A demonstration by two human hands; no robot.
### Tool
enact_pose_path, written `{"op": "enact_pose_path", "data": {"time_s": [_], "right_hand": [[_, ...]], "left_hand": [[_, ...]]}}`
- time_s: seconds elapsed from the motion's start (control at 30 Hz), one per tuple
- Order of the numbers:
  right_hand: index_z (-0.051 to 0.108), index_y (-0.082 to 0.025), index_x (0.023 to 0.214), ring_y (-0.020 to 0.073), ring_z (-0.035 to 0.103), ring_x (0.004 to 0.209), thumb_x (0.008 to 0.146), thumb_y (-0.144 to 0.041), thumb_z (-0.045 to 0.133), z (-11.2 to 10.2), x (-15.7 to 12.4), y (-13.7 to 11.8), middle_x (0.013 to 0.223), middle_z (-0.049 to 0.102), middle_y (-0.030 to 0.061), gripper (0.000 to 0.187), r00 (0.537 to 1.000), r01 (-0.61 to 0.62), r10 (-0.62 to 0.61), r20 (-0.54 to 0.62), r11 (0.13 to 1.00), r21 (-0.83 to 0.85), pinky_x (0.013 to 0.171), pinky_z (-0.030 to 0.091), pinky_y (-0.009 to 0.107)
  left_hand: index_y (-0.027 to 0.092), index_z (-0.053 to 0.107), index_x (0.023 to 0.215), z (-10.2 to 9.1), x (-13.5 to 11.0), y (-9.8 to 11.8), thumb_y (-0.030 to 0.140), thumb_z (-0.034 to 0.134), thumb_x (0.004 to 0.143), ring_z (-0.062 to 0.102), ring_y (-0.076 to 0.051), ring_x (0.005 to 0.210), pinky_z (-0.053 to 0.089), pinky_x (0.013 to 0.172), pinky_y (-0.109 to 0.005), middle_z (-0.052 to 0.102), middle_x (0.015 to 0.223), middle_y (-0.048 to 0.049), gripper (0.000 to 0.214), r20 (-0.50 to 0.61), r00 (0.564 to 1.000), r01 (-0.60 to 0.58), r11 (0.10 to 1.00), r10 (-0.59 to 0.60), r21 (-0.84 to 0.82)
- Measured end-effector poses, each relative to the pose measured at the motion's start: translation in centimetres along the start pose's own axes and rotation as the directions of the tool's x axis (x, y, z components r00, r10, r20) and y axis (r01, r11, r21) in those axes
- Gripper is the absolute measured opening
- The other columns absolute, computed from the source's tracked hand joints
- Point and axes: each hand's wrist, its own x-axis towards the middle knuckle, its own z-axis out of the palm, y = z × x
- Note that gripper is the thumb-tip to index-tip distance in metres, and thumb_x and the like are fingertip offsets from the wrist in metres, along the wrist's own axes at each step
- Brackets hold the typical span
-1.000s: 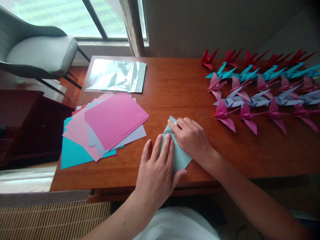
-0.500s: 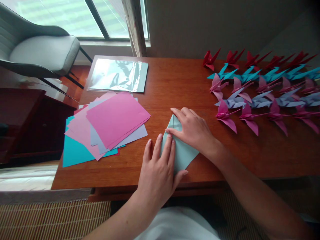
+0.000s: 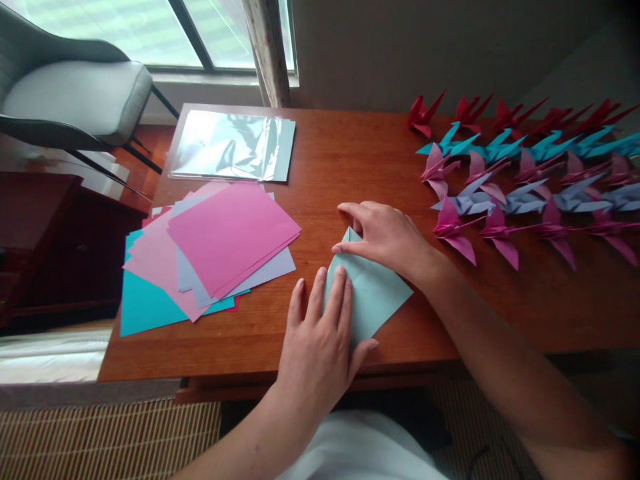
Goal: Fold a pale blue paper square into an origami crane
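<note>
A pale mint sheet of folded paper [image 3: 377, 293] lies on the wooden table in front of me, one pointed corner away from me. My left hand [image 3: 320, 327] rests flat on its left part, fingers stretched out and thumb apart. Over the far corner is my right hand [image 3: 383, 233], its thumb touching the paper near the left edge. The right index finger is held off from the thumb, with the paper's tip showing in the gap. The other right fingers are partly hidden, as is the paper under both hands.
Loose pink, lilac and turquoise sheets [image 3: 233, 237] overlap on the left. Behind them lies a clear plastic packet [image 3: 225, 147] of pale paper. Rows of folded paper cranes [image 3: 453, 230] stand at the right. A grey chair [image 3: 75, 93] is beyond the table's left side.
My right hand has shifted slightly up and over the paper's far corner, thumb and index finger wider apart. The mint paper's right corner now reaches further right. My left hand stays almost in place.
</note>
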Motion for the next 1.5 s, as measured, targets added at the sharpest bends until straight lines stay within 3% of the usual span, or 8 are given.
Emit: {"op": "enact_pose_path", "data": {"time_s": [0.13, 0.3, 0.4, 0.6, 0.83, 1.03, 1.3, 1.5], "right_hand": [[0.067, -0.022, 0.106, 0.0165, 0.061, 0.076, 0.082, -0.038, 0.076, 0.0, 0.9, 1.0, 0.083, 0.07, -0.0014, 0.03, 0.999, 0.036, -0.034, -0.021, 0.993, 0.116, 0.067, 0.037, 0.028], [0.071, -0.02, 0.104, 0.0185, 0.063, 0.085, 0.091, -0.024, 0.065, 0.1, 1.4, 2.4, 0.092, 0.072, 0.0035, 0.015, 0.991, 0.028, -0.015, -0.13, 0.994, 0.102, 0.077, 0.041, 0.03], [0.07, -0.021, 0.112, 0.0189, 0.063, 0.087, 0.092, -0.029, 0.066, 0.2, 0.8, 2.3, 0.095, 0.068, 0.0038, 0.023, 0.992, 0.051, -0.037, -0.117, 0.992, 0.115, 0.08, 0.044, 0.031], [0.058, -0.024, 0.136, 0.0297, 0.055, 0.116, 0.075, -0.05, 0.081, 0.4, -0.6, -0.2, 0.128, 0.057, 0.0105, 0.07, 0.995, 0.092, -0.091, -0.026, 0.996, 0.021, 0.08, 0.051, 0.038], [0.058, -0.025, 0.133, 0.0289, 0.056, 0.111, 0.073, -0.048, 0.084, -0.3, 0.1, -1.3, 0.126, 0.057, 0.0104, 0.069, 0.99, 0.135, -0.133, 0.051, 0.99, -0.036, 0.074, 0.05, 0.035], [0.064, -0.024, 0.123, 0.0239, 0.061, 0.098, 0.075, -0.041, 0.083, -0.4, 1.6, 0.5, 0.109, 0.064, 0.0068, 0.054, 0.99, 0.127, -0.127, 0.068, 0.992, 0.012, 0.074, 0.044, 0.031], [0.072, -0.02, 0.104, 0.0186, 0.063, 0.08, 0.085, -0.021, 0.071, -0.2, 2.5, 4.0, 0.087, 0.071, 0.0018, 0.019, 0.989, 0.081, -0.063, -0.135, 0.988, 0.133, 0.075, 0.043, 0.03], [0.071, -0.019, 0.11, 0.0211, 0.064, 0.087, 0.091, -0.02, 0.063, 1.2, 0.0, 3.8, 0.096, 0.07, 0.006, 0.02, 0.961, 0.08, -0.011, -0.276, 0.967, 0.243, 0.082, 0.048, 0.034]], "left_hand": [[0.009, 0.041, 0.153, -0.1, 0.1, -0.1, 0.063, 0.036, 0.098, 0.03, -0.039, 0.15, 0.028, 0.12, -0.057, 0.029, 0.166, -0.0098, 0.077, 0.013, 1.0, -0.007, 1.0, 0.007, -0.002], [0.011, 0.044, 0.152, -0.2, 0.1, 0.0, 0.064, 0.039, 0.097, 0.031, -0.038, 0.15, 0.028, 0.12, -0.056, 0.031, 0.165, -0.0089, 0.077, 0.003, 1.0, -0.002, 1.0, 0.002, -0.013], [0.011, 0.044, 0.152, -0.3, 0.1, -0.1, 0.064, 0.039, 0.097, 0.031, -0.038, 0.15, 0.028, 0.12, -0.055, 0.031, 0.165, -0.0093, 0.077, 0.0, 1.0, -0.001, 1.0, 0.001, -0.014], [0.01, 0.042, 0.153, -0.5, 0.3, -0.2, 0.064, 0.039, 0.097, 0.031, -0.036, 0.15, 0.029, 0.121, -0.054, 0.034, 0.163, -0.01, 0.078, 0.011, 1.0, -0.006, 1.0, 0.006, 0.014], [0.009, 0.042, 0.153, -0.6, 0.4, -0.2, 0.063, 0.039, 0.097, 0.031, -0.037, 0.15, 0.03, 0.121, -0.052, 0.036, 0.163, -0.0108, 0.078, 0.032, 0.999, -0.022, 0.999, 0.021, 0.034], [0.009, 0.042, 0.153, -0.7, 0.4, -0.3, 0.063, 0.041, 0.097, 0.035, -0.038, 0.149, 0.035, 0.118, -0.052, 0.034, 0.164, -0.0107, 0.078, 0.035, 0.999, -0.026, 0.999, 0.025, 0.04], [0.012, 0.052, 0.145, -1.2, 0.8, -1.2, 0.055, 0.043, 0.099, 0.041, -0.037, 0.144, 0.038, 0.116, -0.054, 0.045, 0.158, -0.0103, 0.063, -0.001, 0.998, -0.062, 0.997, 0.062, -0.04], [0.014, 0.059, 0.135, -1.1, 1.8, -3.4, 0.027, 0.05, 0.098, 0.054, -0.031, 0.132, 0.048, 0.109, -0.047, 0.059, 0.146, -0.009, 0.04, -0.094, 0.984, -0.163, 0.973, 0.149, -0.166]]}}
